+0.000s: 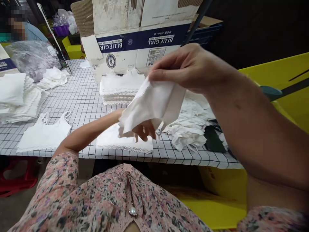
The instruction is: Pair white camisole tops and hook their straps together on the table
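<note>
My right hand (185, 66) pinches the top of a folded white fabric piece (151, 104), raising it above the table. My left hand (144, 130) sits under the fabric's lower edge, its fingers partly hidden and touching the cloth. Beneath them lies a flat white scallop-edged fabric piece (124, 140). A stack of similar pieces (120, 88) stands behind my hands, and a loose heap of white fabric (188, 125) lies to the right. Another flat piece (44, 133) rests to the left of my left forearm.
A black-gridded white tablecloth (84, 96) covers the table. A printed cardboard carton (137, 42) stands at the far side. More white stacks (19, 98) lie at left, near a plastic bag (31, 59). A person (26, 29) sits far left. A yellow bin (277, 83) stands right.
</note>
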The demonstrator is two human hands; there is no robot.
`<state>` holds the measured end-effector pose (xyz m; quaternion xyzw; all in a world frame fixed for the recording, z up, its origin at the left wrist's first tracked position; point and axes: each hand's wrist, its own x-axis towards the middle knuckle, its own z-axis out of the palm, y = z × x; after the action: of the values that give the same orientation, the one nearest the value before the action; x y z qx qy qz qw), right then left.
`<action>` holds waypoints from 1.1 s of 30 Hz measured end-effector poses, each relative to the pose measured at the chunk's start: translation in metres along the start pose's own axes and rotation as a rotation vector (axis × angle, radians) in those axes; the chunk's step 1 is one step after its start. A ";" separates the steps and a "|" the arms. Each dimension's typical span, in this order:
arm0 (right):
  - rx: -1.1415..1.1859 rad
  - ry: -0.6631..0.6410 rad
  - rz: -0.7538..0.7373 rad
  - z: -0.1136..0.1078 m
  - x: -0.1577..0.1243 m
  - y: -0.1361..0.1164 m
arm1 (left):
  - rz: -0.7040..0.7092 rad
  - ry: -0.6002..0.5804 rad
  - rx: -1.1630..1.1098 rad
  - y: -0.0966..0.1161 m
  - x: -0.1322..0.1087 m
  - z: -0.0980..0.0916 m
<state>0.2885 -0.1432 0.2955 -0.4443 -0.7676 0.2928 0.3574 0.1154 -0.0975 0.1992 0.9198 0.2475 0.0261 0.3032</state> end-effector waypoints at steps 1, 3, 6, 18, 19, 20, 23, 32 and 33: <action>0.027 0.060 0.003 -0.005 -0.002 0.002 | 0.059 -0.129 -0.052 -0.007 -0.006 -0.017; 0.072 0.173 -0.005 -0.013 -0.004 0.008 | 0.212 -0.218 -0.323 -0.018 -0.015 -0.047; 0.159 0.236 -0.027 -0.015 0.003 0.017 | 0.260 0.114 -0.555 -0.020 -0.020 -0.068; 0.346 -0.032 0.173 -0.055 0.000 0.077 | 0.064 0.466 -0.144 -0.049 -0.062 -0.128; 0.369 -0.007 0.137 -0.049 0.001 0.074 | 0.077 0.363 -0.198 -0.051 -0.059 -0.125; 0.375 -0.006 0.107 -0.041 0.005 0.069 | 0.103 0.273 -0.270 -0.052 -0.052 -0.117; 0.310 -0.092 0.050 -0.018 0.020 0.050 | 0.215 0.182 -0.535 -0.047 -0.024 -0.081; 0.180 -0.148 0.279 -0.059 0.003 0.065 | 0.223 0.452 -0.633 -0.045 -0.035 -0.098; 0.179 -0.122 0.299 -0.064 -0.003 0.067 | 0.210 0.467 -0.599 -0.048 -0.042 -0.107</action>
<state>0.3734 -0.1084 0.2799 -0.5012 -0.6843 0.4361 0.3006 0.0364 -0.0251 0.2633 0.7802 0.1958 0.3365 0.4896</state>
